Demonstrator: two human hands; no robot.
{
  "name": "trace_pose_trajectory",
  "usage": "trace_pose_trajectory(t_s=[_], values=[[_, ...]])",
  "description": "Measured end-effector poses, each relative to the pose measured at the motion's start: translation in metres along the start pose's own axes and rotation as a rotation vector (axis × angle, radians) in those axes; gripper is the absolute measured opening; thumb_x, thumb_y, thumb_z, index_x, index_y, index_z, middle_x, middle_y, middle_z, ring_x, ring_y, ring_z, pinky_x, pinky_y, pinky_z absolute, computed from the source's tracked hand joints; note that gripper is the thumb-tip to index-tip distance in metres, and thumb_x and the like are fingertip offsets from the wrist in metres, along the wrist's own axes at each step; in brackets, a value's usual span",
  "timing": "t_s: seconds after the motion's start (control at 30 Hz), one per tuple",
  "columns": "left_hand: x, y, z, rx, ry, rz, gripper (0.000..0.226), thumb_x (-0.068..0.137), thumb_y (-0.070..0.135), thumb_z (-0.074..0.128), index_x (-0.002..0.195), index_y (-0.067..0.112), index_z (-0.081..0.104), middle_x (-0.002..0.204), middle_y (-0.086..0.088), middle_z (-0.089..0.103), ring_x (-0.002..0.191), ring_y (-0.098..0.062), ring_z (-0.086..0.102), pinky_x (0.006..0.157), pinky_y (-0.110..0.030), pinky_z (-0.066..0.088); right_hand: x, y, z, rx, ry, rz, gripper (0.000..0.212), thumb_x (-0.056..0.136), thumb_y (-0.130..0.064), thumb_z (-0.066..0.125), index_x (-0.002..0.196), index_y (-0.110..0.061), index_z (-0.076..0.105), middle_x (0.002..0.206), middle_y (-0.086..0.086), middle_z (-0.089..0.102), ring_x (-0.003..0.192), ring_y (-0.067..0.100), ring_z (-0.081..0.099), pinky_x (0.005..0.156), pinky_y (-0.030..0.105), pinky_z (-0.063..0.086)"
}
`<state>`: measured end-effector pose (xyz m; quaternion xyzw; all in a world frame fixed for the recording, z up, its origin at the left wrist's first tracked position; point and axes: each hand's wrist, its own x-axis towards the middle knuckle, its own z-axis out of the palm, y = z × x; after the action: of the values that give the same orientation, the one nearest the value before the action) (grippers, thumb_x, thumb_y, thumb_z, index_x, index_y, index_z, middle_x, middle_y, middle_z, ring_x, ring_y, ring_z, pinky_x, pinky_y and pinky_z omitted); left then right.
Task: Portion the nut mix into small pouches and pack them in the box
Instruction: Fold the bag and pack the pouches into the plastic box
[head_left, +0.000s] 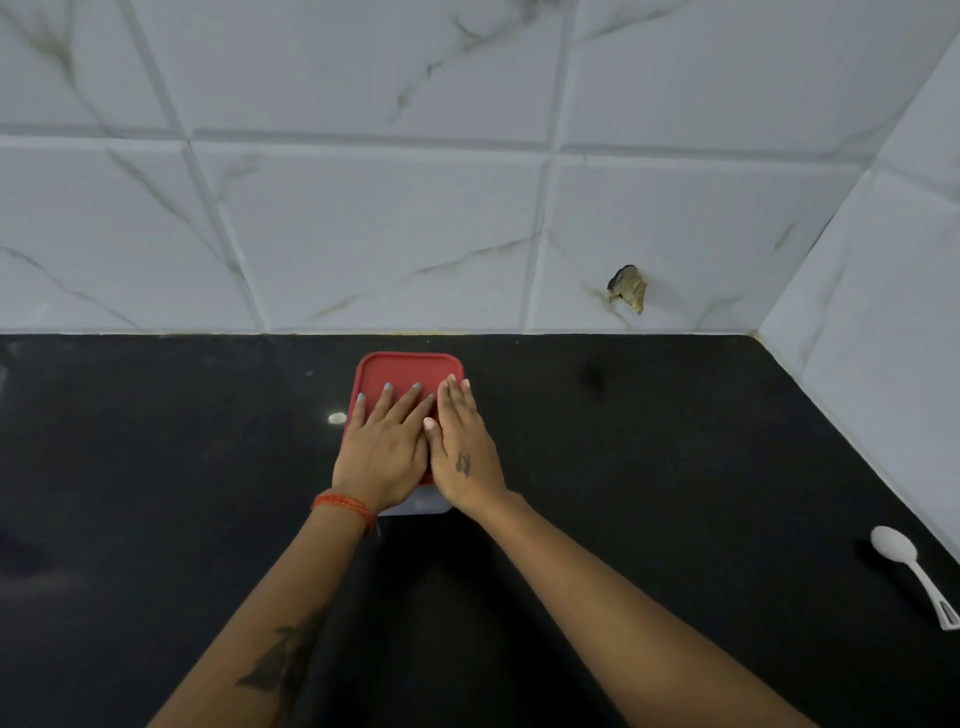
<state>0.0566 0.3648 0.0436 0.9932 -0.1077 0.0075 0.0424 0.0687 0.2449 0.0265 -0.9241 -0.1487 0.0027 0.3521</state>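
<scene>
Both hands press the red lid (402, 371) onto the box (423, 505).
Left hand (384, 447) and right hand (465, 452) lie flat, fingers straight, side by side, likely sealing it; spoon (906, 564) well right.

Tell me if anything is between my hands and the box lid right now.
Nothing visible is. The left hand and right hand both lie flat, fingers straight, directly on the red lid of the box. The white spoon lies far off to the right.
</scene>
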Motion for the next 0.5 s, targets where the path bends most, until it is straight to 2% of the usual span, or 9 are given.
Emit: trace_pose_trajectory(t_s=[0.1, 0.17, 0.23, 0.27, 0.33, 0.4, 0.43, 0.5], values=[[-0.002, 0.001, -0.001, -0.052, 0.009, -0.027, 0.086, 0.076, 0.049, -0.009, 0.151, 0.021, 0.021, 0.158, -0.002, 0.02, 0.147, -0.028, 0.013, 0.119, -0.046, 0.006, 0.0, 0.001, -0.009, 0.008, -0.097, -0.015, 0.055, 0.104, -0.03, 0.025, 0.151, -0.007, 0.007, 0.16, 0.003, 0.0, 0.146, 0.013, -0.011, 0.116, 0.027, 0.0], [-0.004, 0.007, -0.004, -0.139, 0.102, -0.058, 0.068, 0.089, 0.045, 0.012, 0.146, 0.017, 0.035, 0.154, -0.005, 0.032, 0.144, -0.029, 0.025, 0.118, -0.045, 0.014, -0.004, 0.005, -0.025, 0.02, -0.155, -0.044, 0.055, 0.104, -0.032, 0.028, 0.151, -0.01, 0.013, 0.16, 0.004, 0.006, 0.147, 0.016, -0.006, 0.118, 0.032, 0.002], [-0.003, 0.021, -0.007, -0.265, 0.271, -0.049, 0.043, 0.097, 0.023, 0.041, 0.138, 0.011, 0.048, 0.145, -0.011, 0.045, 0.135, -0.032, 0.04, 0.112, -0.048, 0.027, -0.014, 0.012, -0.045, 0.063, -0.151, -0.052, 0.054, 0.103, -0.034, 0.033, 0.151, -0.014, 0.02, 0.159, 0.004, 0.016, 0.147, 0.019, 0.004, 0.119, 0.035, 0.009], [-0.002, 0.033, -0.008, -0.339, 0.358, -0.024, 0.038, 0.095, 0.015, 0.048, 0.133, 0.009, 0.053, 0.14, -0.013, 0.051, 0.13, -0.033, 0.047, 0.108, -0.048, 0.035, -0.021, 0.017, -0.057, 0.1, -0.13, -0.047, 0.052, 0.102, -0.034, 0.035, 0.15, -0.016, 0.023, 0.157, 0.004, 0.021, 0.146, 0.02, 0.01, 0.118, 0.035, 0.013], [-0.001, 0.065, -0.012, -0.501, 0.466, -0.002, 0.034, 0.094, 0.01, 0.053, 0.128, 0.007, 0.057, 0.132, -0.012, 0.058, 0.121, -0.028, 0.054, 0.1, -0.038, 0.042, -0.036, 0.029, -0.082, 0.194, -0.079, -0.022, 0.049, 0.101, -0.034, 0.04, 0.147, -0.018, 0.032, 0.153, 0.005, 0.032, 0.143, 0.018, 0.025, 0.116, 0.032, 0.022], [0.0, 0.104, -0.014, -0.666, 0.486, -0.023, 0.033, 0.094, 0.012, 0.054, 0.127, 0.01, 0.057, 0.128, -0.006, 0.059, 0.118, -0.021, 0.055, 0.096, -0.025, 0.039, -0.054, 0.045, -0.109, 0.287, -0.035, 0.012, 0.045, 0.099, -0.032, 0.045, 0.142, -0.018, 0.041, 0.147, 0.003, 0.043, 0.136, 0.015, 0.037, 0.113, 0.031, 0.031], [0.002, 0.125, -0.014, -0.752, 0.484, -0.036, 0.032, 0.094, 0.013, 0.054, 0.126, 0.012, 0.057, 0.126, -0.004, 0.06, 0.117, -0.018, 0.055, 0.095, -0.023, 0.039, -0.064, 0.055, -0.123, 0.326, -0.01, 0.029, 0.043, 0.098, -0.031, 0.047, 0.14, -0.019, 0.045, 0.143, 0.001, 0.048, 0.133, 0.013, 0.042, 0.112, 0.032, 0.034], [0.006, 0.167, -0.01, -0.901, 0.481, -0.035, 0.03, 0.094, 0.012, 0.055, 0.123, 0.015, 0.059, 0.121, 0.001, 0.06, 0.111, -0.015, 0.057, 0.094, -0.029, 0.046, -0.085, 0.077, -0.151, 0.373, 0.067, 0.072, 0.04, 0.096, -0.03, 0.052, 0.135, -0.02, 0.052, 0.136, -0.002, 0.055, 0.126, 0.009, 0.049, 0.108, 0.029, 0.039]])
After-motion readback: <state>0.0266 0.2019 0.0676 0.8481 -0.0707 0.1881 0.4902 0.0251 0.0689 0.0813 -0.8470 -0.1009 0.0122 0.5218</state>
